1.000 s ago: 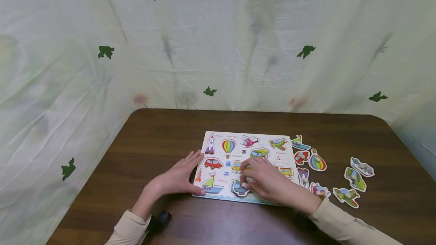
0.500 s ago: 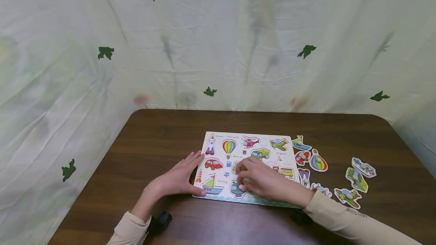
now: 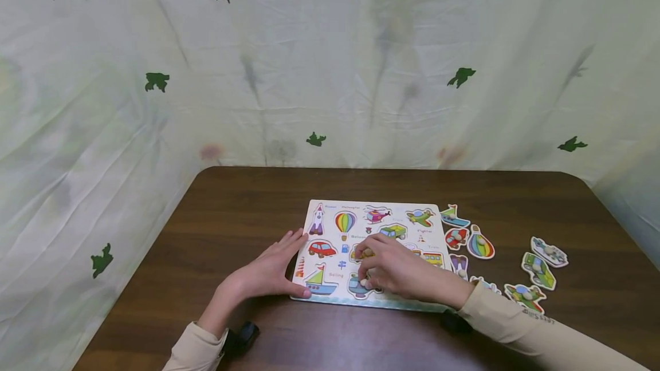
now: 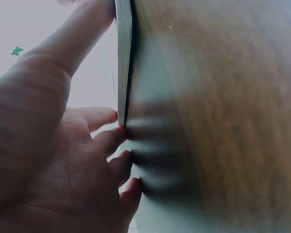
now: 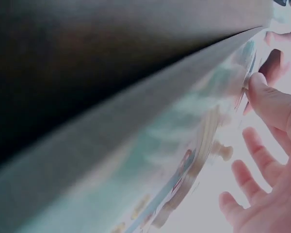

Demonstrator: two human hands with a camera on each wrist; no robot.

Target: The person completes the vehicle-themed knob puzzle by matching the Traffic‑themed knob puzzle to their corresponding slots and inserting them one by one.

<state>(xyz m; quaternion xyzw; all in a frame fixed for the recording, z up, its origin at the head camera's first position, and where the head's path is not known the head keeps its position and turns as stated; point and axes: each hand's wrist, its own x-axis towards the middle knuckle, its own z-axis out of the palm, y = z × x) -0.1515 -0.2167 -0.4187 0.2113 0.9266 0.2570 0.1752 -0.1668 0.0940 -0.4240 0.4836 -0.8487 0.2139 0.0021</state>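
A picture puzzle board (image 3: 330,298) lies on the table. My left hand (image 3: 270,265) rests along its left side, fingers spread against the edge and thumb at the lower left corner; in the left wrist view the fingertips (image 4: 120,133) meet the board's side. My right hand (image 3: 394,268) is over the lower middle, pinching a blue vehicle puzzle piece (image 3: 356,286) by its knob, the piece partly hidden under the fingers. From the right wrist, the thumb (image 5: 271,99) shows against the small knob, other fingers extended. Another wooden knob (image 5: 225,151) stands below those fingers.
Right of the board lie loose puzzle pieces: a sailboat (image 3: 455,217), a red one (image 3: 456,239), a balloon (image 3: 480,244), a partly hidden rocket (image 3: 459,265). Farther right are a green vehicle (image 3: 538,271), a greyish piece (image 3: 549,252) and a plane (image 3: 525,296).
My right hand has shifted slightly left with the blue piece, which now sits a little further left on the board. The left hand stays in place.
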